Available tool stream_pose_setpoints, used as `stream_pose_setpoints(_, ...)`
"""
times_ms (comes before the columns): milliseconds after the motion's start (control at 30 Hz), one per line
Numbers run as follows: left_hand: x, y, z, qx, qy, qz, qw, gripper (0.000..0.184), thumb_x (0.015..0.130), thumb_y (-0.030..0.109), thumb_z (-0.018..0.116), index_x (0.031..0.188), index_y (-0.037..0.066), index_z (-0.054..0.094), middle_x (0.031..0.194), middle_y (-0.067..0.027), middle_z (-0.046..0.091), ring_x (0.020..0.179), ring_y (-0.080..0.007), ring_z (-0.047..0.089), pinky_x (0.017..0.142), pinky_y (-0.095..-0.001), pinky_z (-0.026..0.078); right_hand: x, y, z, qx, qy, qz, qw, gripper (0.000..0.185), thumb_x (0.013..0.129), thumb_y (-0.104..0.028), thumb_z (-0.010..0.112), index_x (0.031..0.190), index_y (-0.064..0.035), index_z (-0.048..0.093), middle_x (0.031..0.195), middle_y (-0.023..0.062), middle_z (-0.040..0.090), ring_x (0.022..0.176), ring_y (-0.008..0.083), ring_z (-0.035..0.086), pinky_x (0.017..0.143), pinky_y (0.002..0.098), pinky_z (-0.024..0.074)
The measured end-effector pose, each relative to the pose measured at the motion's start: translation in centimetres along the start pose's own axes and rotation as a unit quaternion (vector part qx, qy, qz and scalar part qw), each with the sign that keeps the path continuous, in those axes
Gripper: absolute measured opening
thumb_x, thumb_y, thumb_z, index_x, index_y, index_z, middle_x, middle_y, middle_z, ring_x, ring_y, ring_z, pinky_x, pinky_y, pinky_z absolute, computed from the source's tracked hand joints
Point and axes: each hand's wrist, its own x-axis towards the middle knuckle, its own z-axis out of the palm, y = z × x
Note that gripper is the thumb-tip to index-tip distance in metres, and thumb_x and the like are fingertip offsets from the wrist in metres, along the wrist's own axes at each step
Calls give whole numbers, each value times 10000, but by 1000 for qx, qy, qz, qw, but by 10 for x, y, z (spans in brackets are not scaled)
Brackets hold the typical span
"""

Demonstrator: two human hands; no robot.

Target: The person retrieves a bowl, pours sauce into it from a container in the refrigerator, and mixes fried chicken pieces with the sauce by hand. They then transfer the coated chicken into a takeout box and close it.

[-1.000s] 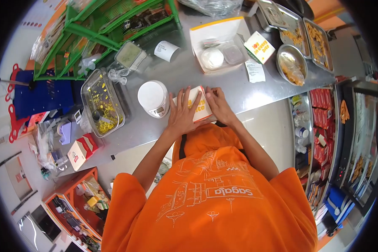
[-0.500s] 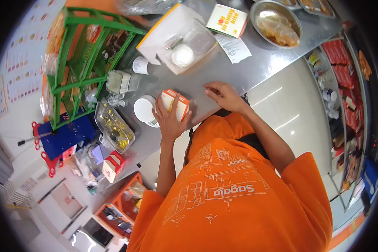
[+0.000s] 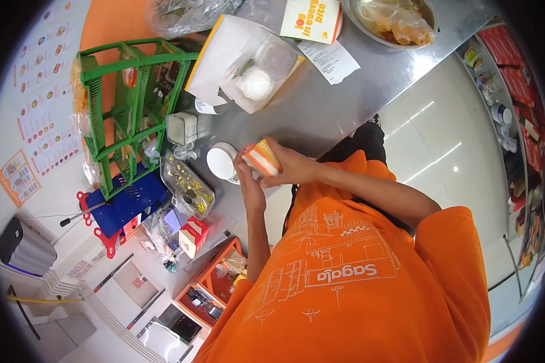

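A small orange, white and yellow food carton (image 3: 262, 157) is held between my two hands above the steel counter's front edge. My right hand (image 3: 292, 166) wraps round its right side. My left hand (image 3: 250, 186) closes on its left and lower side, and its fingers partly cover the box. Just left of the carton stands a round white kitchen scale (image 3: 221, 161), close to my left fingertips. Beyond my hands, a larger open paper box (image 3: 215, 60) holds a clear plastic container and a round white item (image 3: 256, 83).
The steel counter (image 3: 339, 115) also carries a receipt (image 3: 330, 62), a printed carton (image 3: 310, 21) and a metal bowl (image 3: 427, 15). On the left are a green rack (image 3: 136, 66), a clear tray of yellow pieces (image 3: 188, 187) and a red-white box (image 3: 192, 236).
My right hand has come left from empty air and taken hold of the carton. The carton has been lifted and turned between both hands. The view has shifted a little.
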Motion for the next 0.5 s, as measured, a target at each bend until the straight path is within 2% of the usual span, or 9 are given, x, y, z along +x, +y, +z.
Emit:
stream_pose_setpoints(67,-6,7,0,-94,5,-81,992,496,1045,496,385,1396,146,362,1432,-109,405,1369,-263,370,1063,-462,386,2,-3,-4,-25,-28,30,999,1047,749,-371,801,1478,107,221,1274,342,540,1128,412,601,942,406,490)
stream_pose_setpoints(100,-8,18,-3,-85,0,-101,991,433,1034,438,451,1337,134,393,1436,-110,403,1403,-265,329,1068,-519,368,1,-4,-7,-37,-44,47,997,1042,743,-356,797,1469,120,221,1226,348,569,1085,421,623,918,400,506)
stream_pose_setpoints(133,-7,14,-11,17,-3,-48,999,398,1016,395,500,1301,129,422,1432,-119,412,1403,-276,339,1080,-508,361,1,-5,-10,-47,-72,44,995,1012,744,-337,793,1469,102,239,1163,327,601,1030,409,642,892,399,513)
stream_pose_setpoints(200,-1,8,-33,221,-9,57,974,336,979,310,597,1230,120,478,1425,-137,431,1401,-298,359,1106,-485,346,-1,-7,-20,-67,-125,38,989,956,746,-300,785,1468,65,275,1037,284,664,920,386,679,842,398,528)
stream_pose_setpoints(267,1,8,-48,142,-105,71,982,489,908,273,685,1318,85,498,1424,-135,452,1365,-290,417,1130,-447,332,1,-9,-29,-59,-183,-10,981,876,746,-308,782,1439,24,361,990,250,685,879,359,686,805,395,531)
stream_pose_setpoints(333,-3,29,-43,-60,-218,24,974,575,896,302,702,1376,63,492,1438,-137,451,1346,-279,442,1135,-415,328,2,-20,-37,-77,-247,-16,966,798,756,-320,780,1399,6,437,980,221,698,863,331,689,786,387,529)
stream_pose_setpoints(367,-6,17,-41,-34,-253,46,966,659,886,334,715,1419,30,475,1457,-144,451,1341,-261,450,1131,-382,331,3,-30,-41,-99,-281,0,955,761,765,-327,778,1375,8,471,994,209,702,867,317,689,785,380,525)
stream_pose_setpoints(400,-9,20,-35,43,-256,78,963,650,896,356,712,1397,9,485,1434,-148,486,1320,-259,472,1113,-375,356,5,-36,-43,-121,-312,15,942,724,774,-335,776,1350,11,504,1007,198,705,872,303,689,784,374,522)
stream_pose_setpoints(500,-23,11,-23,-12,-184,61,981,539,938,331,669,1344,6,525,1363,-149,543,1267,-257,517,1086,-367,387,-2,-35,-40,-84,-292,43,952,672,799,-399,780,1302,-10,565,988,184,710,838,274,682,764,364,516)
